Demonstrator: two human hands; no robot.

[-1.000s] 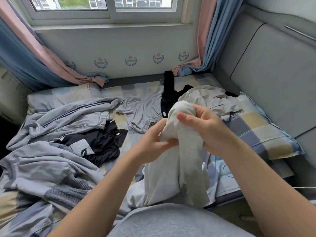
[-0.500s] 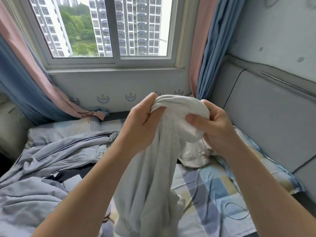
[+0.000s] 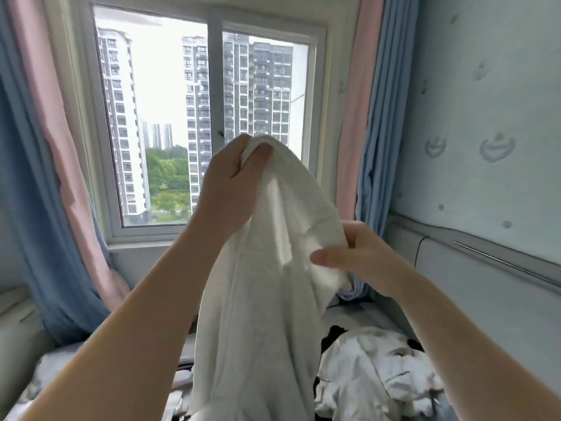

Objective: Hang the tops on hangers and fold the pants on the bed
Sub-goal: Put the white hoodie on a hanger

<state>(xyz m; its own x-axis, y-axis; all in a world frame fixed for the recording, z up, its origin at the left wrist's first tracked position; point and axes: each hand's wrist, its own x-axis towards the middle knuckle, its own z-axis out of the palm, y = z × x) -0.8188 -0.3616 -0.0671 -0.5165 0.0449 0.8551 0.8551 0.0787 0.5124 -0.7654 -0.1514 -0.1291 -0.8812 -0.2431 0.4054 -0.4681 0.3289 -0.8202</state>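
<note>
A white garment (image 3: 267,293) hangs in front of me, held up high before the window. My left hand (image 3: 230,180) grips its top edge, thumb pressed over the bunched cloth. Lower and to the right, my right hand (image 3: 355,253) pinches a fold of the same garment. The cloth drops down past the bottom of the view, so I cannot tell whether it is a top or pants. No hanger is in sight.
A crumpled pale garment (image 3: 373,375) and a bit of black clothing (image 3: 334,332) lie on the bed at lower right. Grey bedding (image 3: 45,381) shows at lower left. The window (image 3: 194,126), pink and blue curtains (image 3: 370,117) and a padded headboard (image 3: 485,293) surround the bed.
Both hands have lifted the white garment from bed level up in front of the window. My left hand has gone higher than my right, and the view has tilted upward.
</note>
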